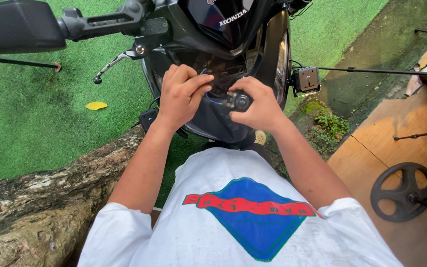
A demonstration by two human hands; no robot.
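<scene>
head view | worn on head | faces steeply down, forward | close over own chest and arms

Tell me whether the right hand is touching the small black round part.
Touching. The head view shows the right hand with its fingers wrapped around the black round part, no gap between them, in front of the scooter.
</scene>
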